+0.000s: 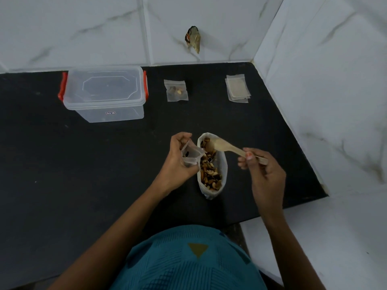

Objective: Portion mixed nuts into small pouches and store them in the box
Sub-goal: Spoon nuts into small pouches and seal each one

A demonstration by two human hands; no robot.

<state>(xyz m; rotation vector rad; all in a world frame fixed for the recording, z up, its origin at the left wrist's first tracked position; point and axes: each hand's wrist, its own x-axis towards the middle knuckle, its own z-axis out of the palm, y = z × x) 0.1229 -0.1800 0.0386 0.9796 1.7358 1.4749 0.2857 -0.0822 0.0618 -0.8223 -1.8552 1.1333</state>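
Note:
An open clear bag of mixed nuts (211, 170) lies on the black counter (83, 164) in front of me. My left hand (176, 162) grips a small clear pouch (189, 156) held open just left of the bag, with a few dark pieces inside. My right hand (263, 172) pinches the handle of a pale wooden spoon (224, 146), whose bowl hovers over the far end of the bag. A filled pouch (176, 90) lies further back. The clear plastic box (104, 93) with red clips stands at the back left, lid on.
A stack of empty pouches (237, 87) lies at the back right near the tiled wall. White marble-patterned walls border the counter at the back and right. A small crumpled wrapper (193, 39) hangs on the back wall. The counter's front edge is at my body.

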